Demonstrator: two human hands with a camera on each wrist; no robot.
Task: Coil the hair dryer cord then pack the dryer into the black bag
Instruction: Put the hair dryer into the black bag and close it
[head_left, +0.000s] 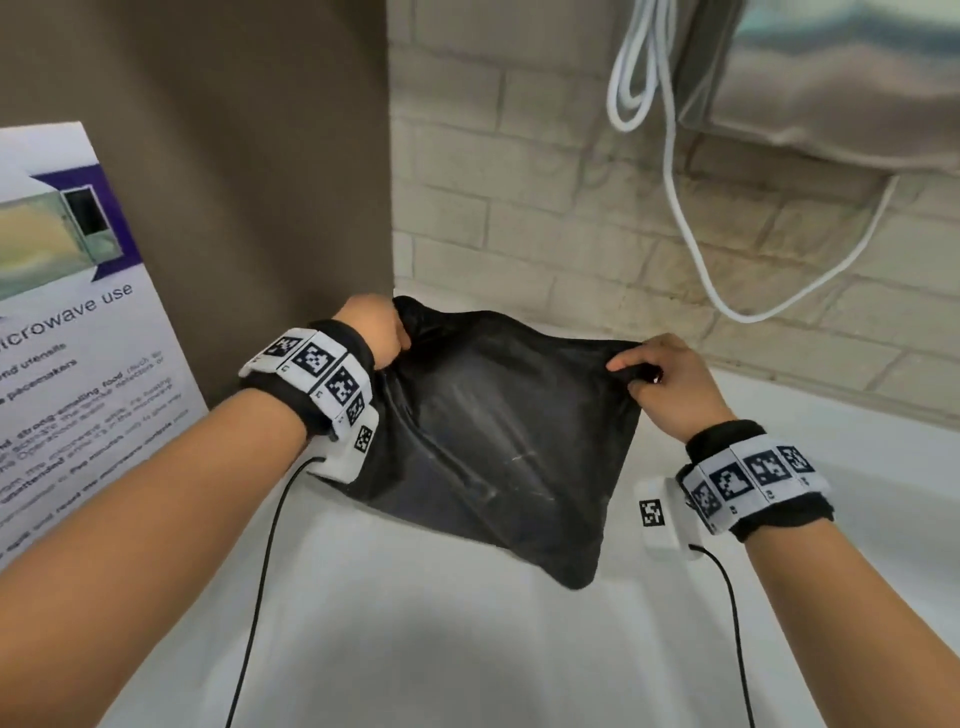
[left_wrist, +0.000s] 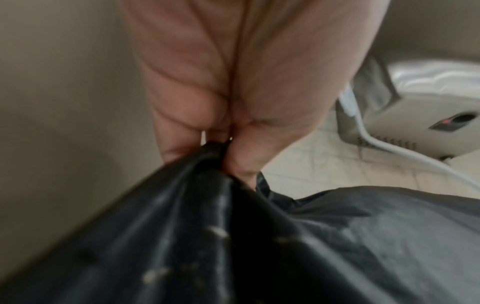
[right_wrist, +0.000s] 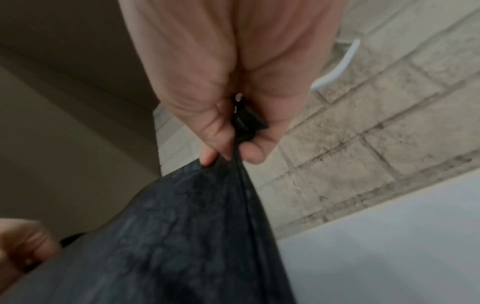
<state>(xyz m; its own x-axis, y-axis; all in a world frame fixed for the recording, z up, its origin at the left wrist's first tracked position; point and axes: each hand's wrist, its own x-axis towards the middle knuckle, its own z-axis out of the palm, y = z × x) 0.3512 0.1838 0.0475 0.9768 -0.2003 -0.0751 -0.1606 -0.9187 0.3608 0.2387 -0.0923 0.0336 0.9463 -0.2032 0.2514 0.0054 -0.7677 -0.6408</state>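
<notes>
A black fabric bag (head_left: 493, 441) lies on the white counter (head_left: 467, 649), its top edge lifted and stretched between both hands. My left hand (head_left: 387, 332) pinches the bag's far-left corner; in the left wrist view the fingers (left_wrist: 182, 144) bunch the black bag (left_wrist: 233, 246). My right hand (head_left: 649, 371) grips the far-right corner together with a small black toggle (right_wrist: 248, 121), and the black bag (right_wrist: 182, 236) hangs below it. A white cord (head_left: 691, 234) hangs in loops from a grey wall unit (head_left: 831, 104). The bag's inside is hidden.
A brown panel (head_left: 234, 156) stands close behind my left hand, with a printed microwave notice (head_left: 78, 338) leaning at the left. Pale tiled wall (head_left: 519, 182) runs behind the bag. The grey unit (left_wrist: 428, 115) and its cord (left_wrist: 389, 148) hang above right.
</notes>
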